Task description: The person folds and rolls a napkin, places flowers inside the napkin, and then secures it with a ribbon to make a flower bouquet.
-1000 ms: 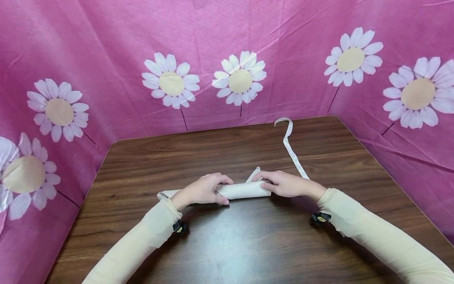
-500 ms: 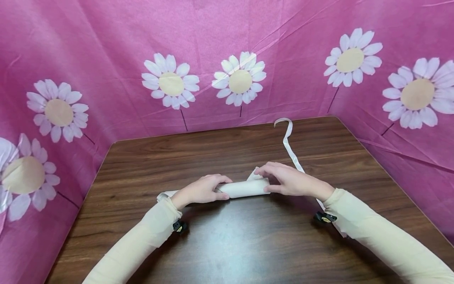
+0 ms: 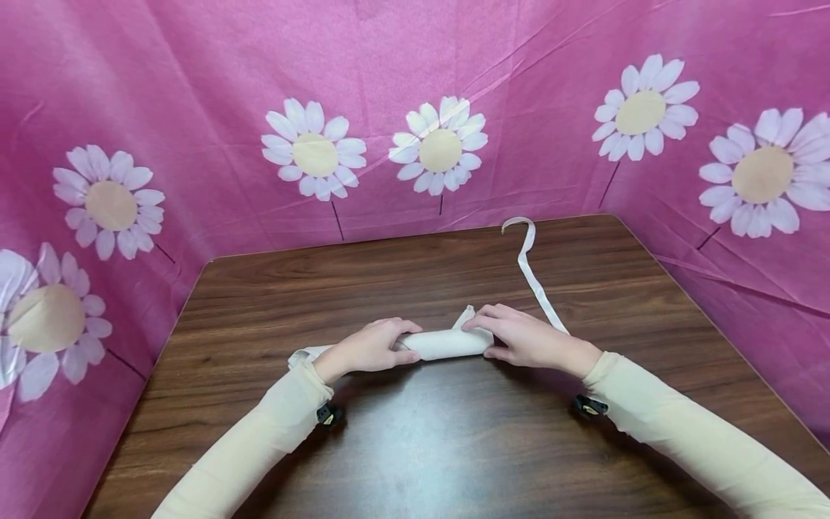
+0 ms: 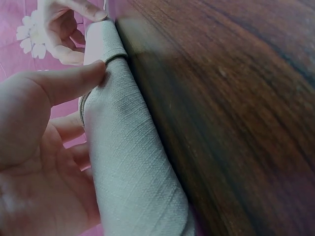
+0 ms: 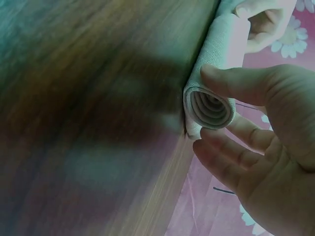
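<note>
An off-white cloth (image 3: 450,344) lies rolled into a tube on the table. My left hand (image 3: 367,347) holds its left part, thumb on the near side. In the left wrist view, a thin dark edge crosses the rolled cloth (image 4: 130,142) beside that thumb. My right hand (image 3: 528,339) grips the right end, thumb in front and fingers behind. Spiral layers show at the end of the roll (image 5: 210,109) in the right wrist view. A loose flap (image 3: 464,317) sticks up behind the tube. A white ribbon (image 3: 534,281) trails from beneath my right forearm to the back edge.
The brown wood-grain table (image 3: 415,447) carries the cloth and ribbon. A pink curtain (image 3: 214,86) with white daisies hangs close around the back and both sides. The roll's loose left end (image 3: 303,355) pokes out past my left wrist.
My right hand lifted slightly toward the flap and drew right, then came back down onto the roll's right end. My left hand stays nearly still on the cloth.
</note>
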Available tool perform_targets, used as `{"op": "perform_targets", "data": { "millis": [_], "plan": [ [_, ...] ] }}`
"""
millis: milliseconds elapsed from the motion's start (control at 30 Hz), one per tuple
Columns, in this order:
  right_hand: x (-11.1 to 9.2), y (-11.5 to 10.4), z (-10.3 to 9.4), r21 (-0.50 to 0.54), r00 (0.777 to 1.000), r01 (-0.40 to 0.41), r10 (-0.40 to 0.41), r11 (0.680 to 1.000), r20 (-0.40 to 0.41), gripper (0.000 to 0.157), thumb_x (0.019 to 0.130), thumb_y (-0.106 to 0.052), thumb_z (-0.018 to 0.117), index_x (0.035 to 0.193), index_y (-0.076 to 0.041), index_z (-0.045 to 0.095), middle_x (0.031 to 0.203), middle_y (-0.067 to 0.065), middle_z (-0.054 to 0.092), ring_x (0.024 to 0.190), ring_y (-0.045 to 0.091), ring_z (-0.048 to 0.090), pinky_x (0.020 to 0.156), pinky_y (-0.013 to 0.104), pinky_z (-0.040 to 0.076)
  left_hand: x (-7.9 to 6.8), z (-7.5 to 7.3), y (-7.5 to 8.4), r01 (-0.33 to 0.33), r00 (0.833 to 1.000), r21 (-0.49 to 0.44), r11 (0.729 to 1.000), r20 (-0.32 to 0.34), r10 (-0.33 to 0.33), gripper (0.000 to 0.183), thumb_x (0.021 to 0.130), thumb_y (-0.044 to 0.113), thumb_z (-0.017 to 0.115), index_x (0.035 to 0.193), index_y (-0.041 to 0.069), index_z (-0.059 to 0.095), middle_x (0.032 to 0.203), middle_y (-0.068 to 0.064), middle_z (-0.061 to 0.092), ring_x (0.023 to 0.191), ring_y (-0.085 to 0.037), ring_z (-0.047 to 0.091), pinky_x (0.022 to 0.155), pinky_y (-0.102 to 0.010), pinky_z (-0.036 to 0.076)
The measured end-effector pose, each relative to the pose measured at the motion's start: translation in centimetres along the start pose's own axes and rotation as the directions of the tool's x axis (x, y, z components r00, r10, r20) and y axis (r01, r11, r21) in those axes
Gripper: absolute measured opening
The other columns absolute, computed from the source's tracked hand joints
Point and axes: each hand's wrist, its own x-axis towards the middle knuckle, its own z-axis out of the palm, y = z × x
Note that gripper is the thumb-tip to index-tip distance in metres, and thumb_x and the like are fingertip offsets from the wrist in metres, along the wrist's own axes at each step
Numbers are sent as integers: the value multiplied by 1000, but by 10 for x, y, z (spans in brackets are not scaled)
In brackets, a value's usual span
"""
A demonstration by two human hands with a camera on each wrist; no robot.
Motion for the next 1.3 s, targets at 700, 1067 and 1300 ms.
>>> {"op": "perform_targets", "data": {
  "millis": [700, 1067, 1300],
  "plan": [
    [3, 14, 3, 52, 1000, 4, -4, 999, 6, 37, 95, 4, 64, 130, -5, 62, 121, 8, 67, 111, 24, 63, 89, 45, 53, -3, -3, 4, -18, 976, 31, 999, -217, 25, 33, 82, 18, 85, 112, 10, 74, 107, -1, 69, 98, -19, 61, 87, -38, 48],
    [7, 15, 5, 75, 1000, -3, 4, 997, -16, 37, 94, -10, 73, 129, -6, 63, 122, 7, 64, 113, 24, 60, 95, 46, 49, -3, 4, 4, -4, 982, 75, 997, -188, 18, 44, 78, 9, 86, 119, 10, 69, 111, -4, 69, 100, -22, 63, 88, -45, 50],
    [5, 12, 8, 41, 1000, -13, 14, 999, -25, 58, 78, -10, 89, 129, -9, 61, 123, 6, 61, 114, 24, 58, 94, 45, 50, -1, -2, -1, -5, 993, -103, 995, -119, -7, 35, 81, 6, 82, 114, 11, 71, 101, 3, 71, 88, -11, 63, 81, -33, 50]
  ]
}}
